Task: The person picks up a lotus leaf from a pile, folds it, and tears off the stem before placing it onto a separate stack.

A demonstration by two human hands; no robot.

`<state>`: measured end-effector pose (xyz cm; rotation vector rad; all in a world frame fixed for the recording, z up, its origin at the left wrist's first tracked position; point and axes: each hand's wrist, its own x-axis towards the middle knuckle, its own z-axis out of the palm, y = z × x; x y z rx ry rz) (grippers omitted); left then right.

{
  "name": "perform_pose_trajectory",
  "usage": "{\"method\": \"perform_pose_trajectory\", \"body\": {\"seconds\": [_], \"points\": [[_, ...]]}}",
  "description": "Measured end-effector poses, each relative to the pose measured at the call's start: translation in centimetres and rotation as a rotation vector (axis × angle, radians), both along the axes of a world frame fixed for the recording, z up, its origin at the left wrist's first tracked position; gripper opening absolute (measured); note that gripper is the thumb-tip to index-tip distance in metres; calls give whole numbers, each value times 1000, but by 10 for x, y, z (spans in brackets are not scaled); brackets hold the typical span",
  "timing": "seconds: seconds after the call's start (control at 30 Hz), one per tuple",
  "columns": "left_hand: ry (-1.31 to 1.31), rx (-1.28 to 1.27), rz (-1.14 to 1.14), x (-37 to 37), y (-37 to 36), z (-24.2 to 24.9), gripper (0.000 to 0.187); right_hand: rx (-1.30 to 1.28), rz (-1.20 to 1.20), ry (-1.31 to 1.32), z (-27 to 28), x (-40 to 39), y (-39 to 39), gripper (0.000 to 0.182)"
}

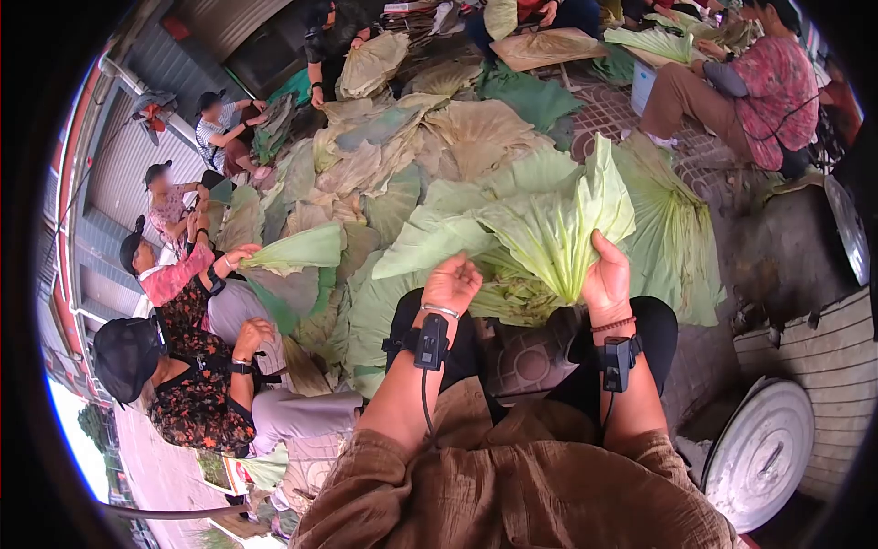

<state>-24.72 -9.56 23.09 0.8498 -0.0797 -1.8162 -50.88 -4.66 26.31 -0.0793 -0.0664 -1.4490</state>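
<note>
A pale green pleated leaf [558, 220] stands fanned out in front of me, its folds gathered toward a narrow base. My right hand [607, 277] grips its right side near that base, thumb up against the leaf. To the left of the folds, my left hand [453, 284] is raised with its fingers curled, close to the leaf's lower left part; whether something small is between the fingertips is unclear. Below the held leaf, more crumpled green leaves [517, 297] lie near my knees. A large pleated leaf [672, 238] is spread on the ground at the right.
Many dried and green leaves [366, 156] cover the ground ahead. A person in a flowered top [197, 403] sits close at my left, others beyond. Another person [773, 101] sits at the upper right. A round metal lid [761, 457] and a woven mat [823, 375] are at the lower right.
</note>
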Motion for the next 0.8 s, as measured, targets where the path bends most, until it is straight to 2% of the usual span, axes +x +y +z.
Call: {"method": "perform_pose_trajectory", "body": {"seconds": [0.07, 0.13, 0.27, 0.3, 0.33, 0.4, 0.43, 0.47, 0.5, 0.53, 0.6, 0.67, 0.73, 0.8], "points": [[-99, -36, -17, -3, -1, 10, 29, -28, -7, 31, 0, -5, 0, 39], [-380, -283, 41, -11, 0, 35, 34, -53, -6, 62, 1, -5, 1, 39], [-378, -479, -2, -22, -6, 79, 39, -22, -62, 147, 8, -4, -1, 38], [-477, -501, 35, -28, -7, 86, 40, 91, -139, 273, 8, -1, -4, 37], [-477, -499, 35, -28, -15, 82, 40, 204, -215, 399, 6, 1, -8, 35], [-489, -184, -7, -23, -32, 59, 36, 217, -201, 445, -11, 4, -18, 31], [-383, -136, -60, -20, -36, 47, 36, 436, -207, 553, -16, 6, -22, 32], [-384, -133, -62, -17, -37, 36, 36, 656, -214, 657, -24, 8, -26, 33], [-361, -100, -147, -13, -34, 26, 35, 513, -126, 555, -36, 5, -27, 43], [-335, -67, -232, -10, -32, 16, 35, 518, -124, 556, -49, 4, -28, 43], [-306, -37, -227, -7, -29, 3, 31, 437, -199, 781, -44, 12, -22, 50], [-434, -68, -217, -8, -28, 1, 28, 491, -213, 842, -46, 15, -24, 51], [-477, -86, -155, -14, -28, 10, 25, 544, -230, 901, -48, 17, -25, 53], [-554, -170, 16, -17, -33, 15, 23, 360, -323, 817, -37, 21, -23, 48]]}}
